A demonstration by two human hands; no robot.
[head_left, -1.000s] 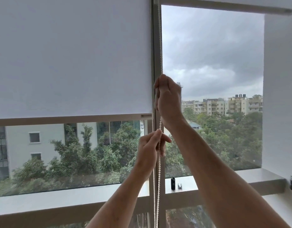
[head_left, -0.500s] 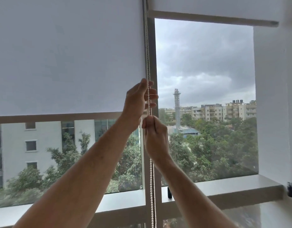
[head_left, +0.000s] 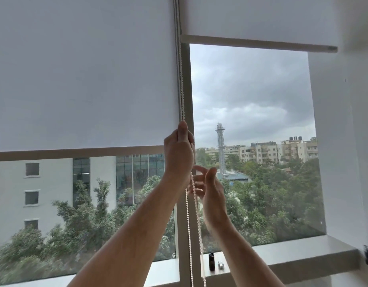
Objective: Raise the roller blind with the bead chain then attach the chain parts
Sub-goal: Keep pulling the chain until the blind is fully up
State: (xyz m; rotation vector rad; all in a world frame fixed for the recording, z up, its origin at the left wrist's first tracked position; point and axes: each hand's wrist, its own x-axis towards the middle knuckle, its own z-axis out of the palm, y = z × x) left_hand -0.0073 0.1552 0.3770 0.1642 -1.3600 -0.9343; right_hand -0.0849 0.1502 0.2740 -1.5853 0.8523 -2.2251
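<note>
The white roller blind (head_left: 83,75) covers the upper part of the left window pane, its bottom bar (head_left: 75,151) about halfway down. A white bead chain (head_left: 180,83) hangs along the centre mullion and falls in two strands (head_left: 188,228) below my hands. My left hand (head_left: 179,154) is raised and grips the chain, thumb uppermost. Just below and to the right, my right hand (head_left: 208,185) has its fingers spread loosely beside the right strand, gripping nothing that I can see.
A second blind (head_left: 259,17) on the right pane is rolled almost to the top. On the window sill (head_left: 299,255) stand a small black cylinder (head_left: 211,264) and a small metal piece (head_left: 221,265). A white wall (head_left: 344,141) closes the right side.
My left hand has slid up the chain and closed on it. My right hand has let go of the chain and opened. The view has tilted upward slightly.
</note>
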